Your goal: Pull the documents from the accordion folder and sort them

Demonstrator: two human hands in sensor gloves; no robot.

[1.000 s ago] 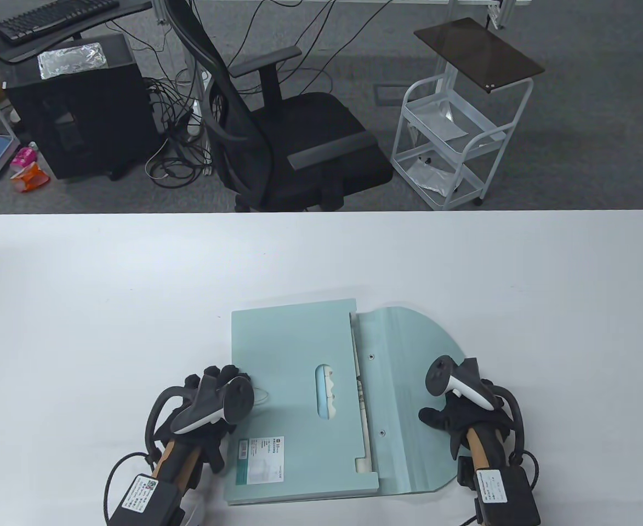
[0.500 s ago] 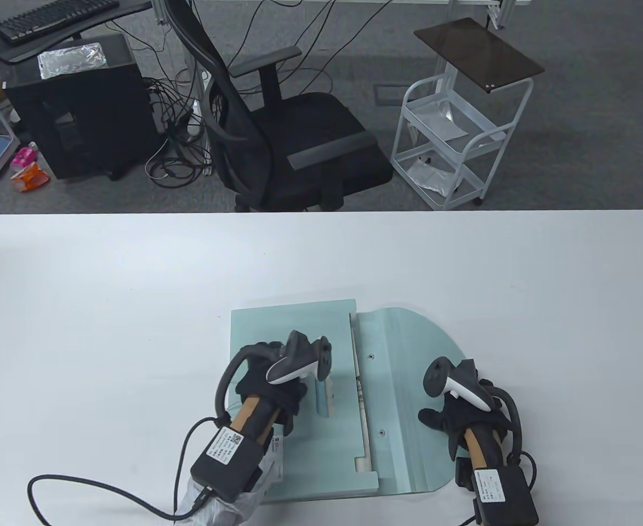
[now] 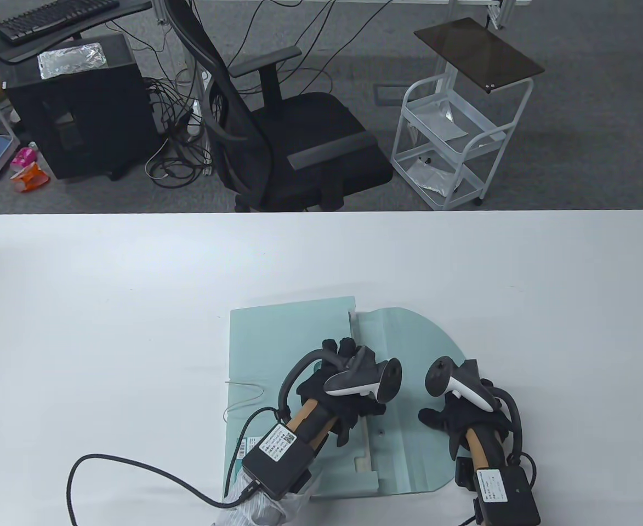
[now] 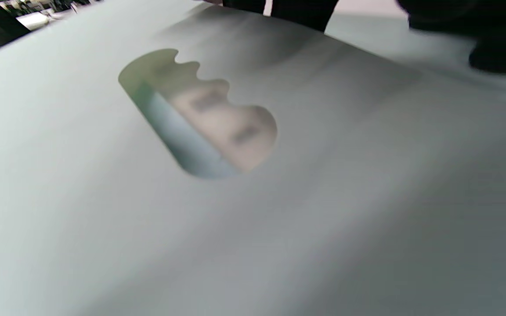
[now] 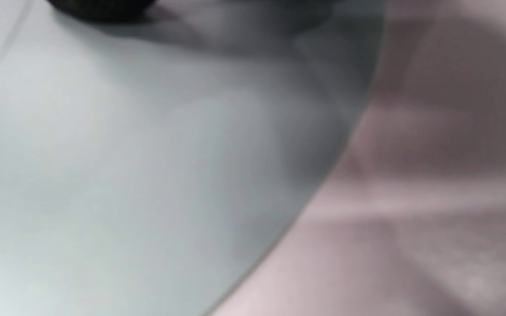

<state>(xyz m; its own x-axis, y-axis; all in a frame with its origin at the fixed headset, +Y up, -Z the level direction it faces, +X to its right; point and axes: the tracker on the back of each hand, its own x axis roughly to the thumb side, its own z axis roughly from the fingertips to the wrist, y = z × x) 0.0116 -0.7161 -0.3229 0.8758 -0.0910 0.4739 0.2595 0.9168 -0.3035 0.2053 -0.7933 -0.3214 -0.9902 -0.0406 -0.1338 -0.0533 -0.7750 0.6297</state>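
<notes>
Nearest the bench's front edge, the right hand (image 3: pixel 461 419) (black glove, tracker on its back) rests palm-down on the folder's rounded flap (image 3: pixel 414 339), thumb spread toward the left; it grips nothing. Just left of it, the left hand (image 3: pixel 348 392) lies over the mouth of the pale green accordion folder (image 3: pixel 277 345), where the body meets the flap; its fingers (image 3: pixel 339 347) point away from the person, and whether they pinch a sheet cannot be told from the table view. Beside the folder's left edge, a thin elastic cord (image 3: pixel 244 395) loops onto the white bench (image 3: pixel 107 307). The left wrist view shows the folder's scalloped handle cutout (image 4: pixel 200 123) close up, with blurred paper behind it (print unreadable). The right wrist view shows only the flap's curved rim against the bench, out of focus. The folder lies flat at the bench's near centre, flap opened to the right. Beyond the bench's far edge stand a black office chair (image 3: pixel 294 142), a white wire cart (image 3: pixel 453 142) and a black cabinet (image 3: pixel 74 109).
</notes>
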